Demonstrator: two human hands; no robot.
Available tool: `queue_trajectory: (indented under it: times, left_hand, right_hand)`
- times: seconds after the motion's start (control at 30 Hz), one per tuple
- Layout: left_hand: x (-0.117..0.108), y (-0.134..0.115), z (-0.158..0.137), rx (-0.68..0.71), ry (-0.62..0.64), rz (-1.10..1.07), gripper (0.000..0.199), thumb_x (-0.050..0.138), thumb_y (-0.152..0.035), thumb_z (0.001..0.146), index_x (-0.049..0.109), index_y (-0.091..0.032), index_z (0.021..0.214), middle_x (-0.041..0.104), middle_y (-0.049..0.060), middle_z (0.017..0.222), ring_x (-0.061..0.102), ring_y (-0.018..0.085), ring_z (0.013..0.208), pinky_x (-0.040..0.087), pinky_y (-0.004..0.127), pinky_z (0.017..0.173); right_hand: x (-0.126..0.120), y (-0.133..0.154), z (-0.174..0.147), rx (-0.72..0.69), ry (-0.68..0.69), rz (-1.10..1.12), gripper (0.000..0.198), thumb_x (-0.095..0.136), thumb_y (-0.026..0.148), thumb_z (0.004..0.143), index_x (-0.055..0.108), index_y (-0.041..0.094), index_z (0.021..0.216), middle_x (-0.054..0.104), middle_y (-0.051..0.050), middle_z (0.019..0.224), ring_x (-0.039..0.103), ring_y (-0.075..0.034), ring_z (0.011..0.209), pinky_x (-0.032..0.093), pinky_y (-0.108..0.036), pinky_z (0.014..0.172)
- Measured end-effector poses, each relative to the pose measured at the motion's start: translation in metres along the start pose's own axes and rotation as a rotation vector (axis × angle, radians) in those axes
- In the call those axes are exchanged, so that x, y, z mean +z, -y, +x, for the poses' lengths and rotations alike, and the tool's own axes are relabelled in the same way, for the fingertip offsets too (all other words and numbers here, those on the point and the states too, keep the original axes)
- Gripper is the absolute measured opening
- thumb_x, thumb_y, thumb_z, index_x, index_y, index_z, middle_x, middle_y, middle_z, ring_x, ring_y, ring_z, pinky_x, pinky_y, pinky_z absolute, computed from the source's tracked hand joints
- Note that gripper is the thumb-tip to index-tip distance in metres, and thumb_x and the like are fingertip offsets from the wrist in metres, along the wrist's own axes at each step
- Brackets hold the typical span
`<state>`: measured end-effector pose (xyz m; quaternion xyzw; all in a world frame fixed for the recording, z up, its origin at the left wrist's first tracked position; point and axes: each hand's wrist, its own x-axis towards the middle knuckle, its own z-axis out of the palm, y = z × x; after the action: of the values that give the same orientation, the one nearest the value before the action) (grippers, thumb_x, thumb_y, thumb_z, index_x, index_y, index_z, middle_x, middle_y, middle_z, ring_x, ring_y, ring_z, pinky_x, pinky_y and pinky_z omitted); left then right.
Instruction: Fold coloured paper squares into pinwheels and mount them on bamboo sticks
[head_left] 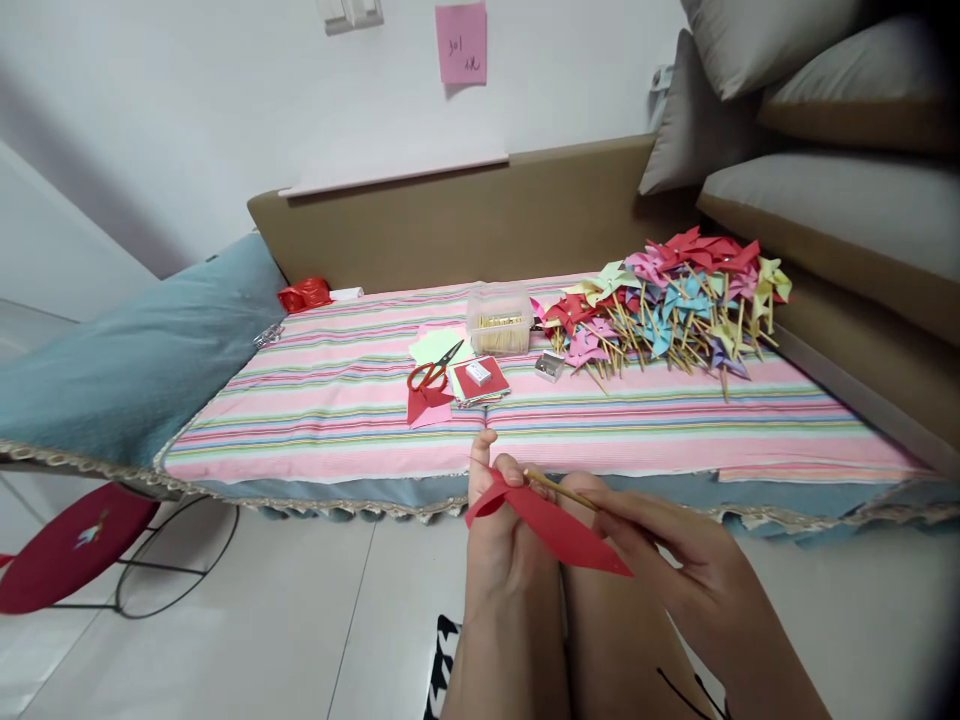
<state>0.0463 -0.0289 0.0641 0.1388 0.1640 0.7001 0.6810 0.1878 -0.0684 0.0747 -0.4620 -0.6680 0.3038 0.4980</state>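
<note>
Sofa w/ striped cover (300,400) runs across, wall (570,80) behind. Back L corner: red bag (304,295). Mid front edge, set back a bit: scissors (433,372). Just off that edge, L hand (496,545) pinches red paper (566,532): prob. v. light, springy in the curl, easily creased/torn; best held at the overlap, not the loose point. Box (499,298) sits farther back. R hand (667,540) is closed on stick (559,488), tip nr paper, contact unclear; prob. light, rigid, best gripped mid-shaft. Pinwheels (664,320) heap twd back R corner.
</note>
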Motion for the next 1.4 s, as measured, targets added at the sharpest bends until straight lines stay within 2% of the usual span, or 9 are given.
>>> queue_trajectory:
  times: [0.13, 0.23, 0.4, 0.53, 0.63, 0.77, 0.97, 1.23, 1.4]
  left_hand:
    - [-0.004, -0.002, 0.0, 0.022, 0.045, 0.083, 0.058, 0.088, -0.014, 0.055, 0.056, -0.028, 0.101, 0.058, -0.012, 0.062, 0.057, 0.005, 0.054, 0.046, 0.015, 0.054]
    - [-0.006, -0.002, 0.0, 0.028, 0.062, 0.117, 0.055, 0.088, -0.015, 0.056, 0.056, -0.028, 0.1, 0.057, -0.011, 0.062, 0.057, 0.006, 0.056, 0.046, 0.016, 0.056]
    - [-0.006, 0.002, 0.002, 0.016, 0.032, 0.119, 0.054, 0.088, -0.016, 0.056, 0.054, -0.028, 0.096, 0.055, -0.011, 0.062, 0.055, 0.005, 0.054, 0.046, 0.017, 0.057]
    - [-0.008, 0.004, 0.004, 0.003, 0.029, 0.128, 0.053, 0.087, -0.015, 0.056, 0.054, -0.027, 0.097, 0.056, -0.011, 0.064, 0.055, 0.005, 0.055, 0.046, 0.017, 0.056]
    - [-0.01, 0.005, 0.005, 0.011, 0.035, 0.151, 0.052, 0.087, -0.016, 0.058, 0.054, -0.027, 0.097, 0.058, -0.011, 0.065, 0.056, 0.005, 0.055, 0.045, 0.016, 0.055]
    - [-0.009, 0.005, 0.006, 0.03, 0.048, 0.165, 0.05, 0.087, -0.019, 0.059, 0.054, -0.027, 0.096, 0.058, -0.011, 0.066, 0.054, 0.005, 0.054, 0.044, 0.016, 0.052]
    - [-0.007, 0.007, 0.006, 0.015, 0.023, 0.152, 0.05, 0.086, -0.016, 0.059, 0.054, -0.026, 0.096, 0.058, -0.01, 0.066, 0.055, 0.005, 0.056, 0.045, 0.017, 0.057]
    - [-0.008, 0.007, 0.006, 0.027, 0.019, 0.162, 0.049, 0.086, -0.015, 0.06, 0.054, -0.026, 0.096, 0.057, -0.01, 0.066, 0.054, 0.005, 0.057, 0.044, 0.017, 0.058]
    - [-0.007, 0.007, 0.005, 0.014, 0.027, 0.13, 0.05, 0.086, -0.015, 0.06, 0.054, -0.027, 0.096, 0.057, -0.01, 0.066, 0.056, 0.006, 0.058, 0.045, 0.017, 0.059]
  right_hand:
    - [0.002, 0.003, -0.002, 0.027, -0.05, -0.018, 0.027, 0.058, 0.018, 0.089, 0.073, 0.03, 0.108, 0.075, -0.002, 0.103, 0.071, -0.02, 0.093, 0.057, -0.022, 0.066]
    - [0.002, 0.003, 0.0, -0.009, -0.049, -0.051, 0.026, 0.06, 0.019, 0.088, 0.073, 0.032, 0.106, 0.075, -0.001, 0.102, 0.072, -0.02, 0.09, 0.058, -0.023, 0.064]
    - [0.003, 0.002, 0.003, -0.015, -0.079, -0.049, 0.03, 0.061, 0.017, 0.087, 0.071, 0.036, 0.108, 0.075, 0.001, 0.102, 0.072, -0.018, 0.091, 0.057, -0.02, 0.062]
    - [0.004, 0.005, 0.001, 0.04, -0.071, 0.023, 0.034, 0.058, 0.015, 0.09, 0.069, 0.039, 0.112, 0.073, 0.003, 0.106, 0.069, -0.016, 0.096, 0.056, -0.02, 0.069]
    - [0.003, 0.003, -0.001, 0.086, -0.052, 0.047, 0.034, 0.055, 0.015, 0.091, 0.068, 0.038, 0.114, 0.072, 0.003, 0.107, 0.067, -0.015, 0.097, 0.054, -0.022, 0.075]
    - [-0.001, -0.008, -0.001, 0.071, -0.033, 0.021, 0.031, 0.055, 0.017, 0.092, 0.069, 0.034, 0.113, 0.071, 0.001, 0.107, 0.066, -0.017, 0.098, 0.052, -0.025, 0.081]
    - [-0.002, -0.008, -0.001, 0.11, -0.023, 0.038, 0.028, 0.055, 0.02, 0.092, 0.07, 0.03, 0.113, 0.071, -0.002, 0.108, 0.066, -0.021, 0.101, 0.053, -0.029, 0.08]
    - [-0.002, -0.004, -0.001, 0.087, -0.012, 0.053, 0.032, 0.053, 0.016, 0.093, 0.069, 0.032, 0.116, 0.07, -0.002, 0.111, 0.064, -0.02, 0.104, 0.05, -0.031, 0.09]
    - [-0.002, -0.007, -0.001, 0.082, -0.015, 0.056, 0.032, 0.054, 0.016, 0.092, 0.068, 0.032, 0.116, 0.07, -0.001, 0.111, 0.065, -0.019, 0.103, 0.05, -0.03, 0.088]
